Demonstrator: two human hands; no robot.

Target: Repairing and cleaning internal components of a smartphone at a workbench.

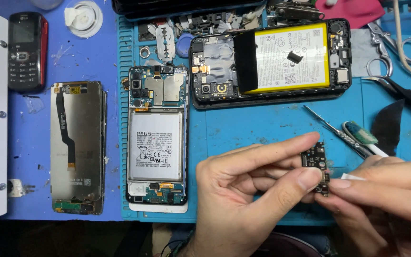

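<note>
The left hand (243, 190) pinches a small dark circuit board (316, 167) between thumb and forefinger, low over the blue work mat (262, 126). The right hand (386, 200) closes its fingertips on the board's lower edge, beside an opened phone (157, 138) lying on the mat.

Bare mat (262, 128) between opened phones (157, 138) looks passable.

One head-worn camera looks steeply down, close over the blue repair mat (262, 128) and the bench.
</note>
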